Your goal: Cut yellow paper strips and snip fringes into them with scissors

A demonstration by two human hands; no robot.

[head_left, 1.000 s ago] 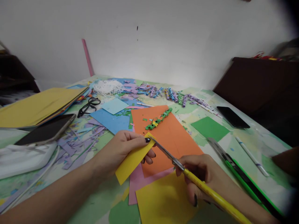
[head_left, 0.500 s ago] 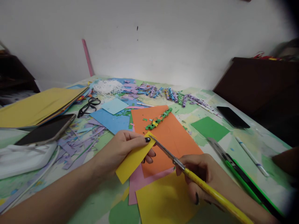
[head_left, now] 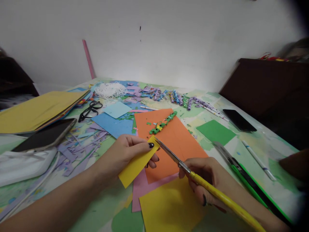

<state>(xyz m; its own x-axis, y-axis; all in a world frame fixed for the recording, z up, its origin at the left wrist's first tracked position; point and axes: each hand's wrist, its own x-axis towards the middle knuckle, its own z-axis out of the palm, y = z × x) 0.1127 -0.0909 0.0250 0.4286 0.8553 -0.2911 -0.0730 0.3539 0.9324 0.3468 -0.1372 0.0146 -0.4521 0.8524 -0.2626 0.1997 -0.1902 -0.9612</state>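
My left hand (head_left: 135, 149) pinches a narrow yellow paper strip (head_left: 131, 170) near its upper end, thumb on top and fingers beneath. In my right hand (head_left: 207, 180) is a pair of scissors (head_left: 173, 157) with a yellow handle; the blade tips meet the strip's top corner beside my left thumb. Below them lies an orange sheet (head_left: 190, 140), bearing a green curled paper piece (head_left: 164, 123) with a small yellow flower shape. A pink sheet (head_left: 139, 193) and a larger yellow sheet (head_left: 166, 206) are at the near side.
A green utility knife (head_left: 251, 183), a pen (head_left: 258, 159), a green square (head_left: 216, 132) and a phone (head_left: 238, 120) are on the right. On the left are glasses (head_left: 89, 111), another phone (head_left: 45, 133), a paper stack (head_left: 43, 109) and purple scraps (head_left: 70, 156). White string (head_left: 109, 90) and curled paper pieces (head_left: 177, 97) line the back.
The view has shifted slightly. The scissors' handles have spread a little in my right hand, with the tips still at the yellow strip's corner. My left hand keeps its pinch.
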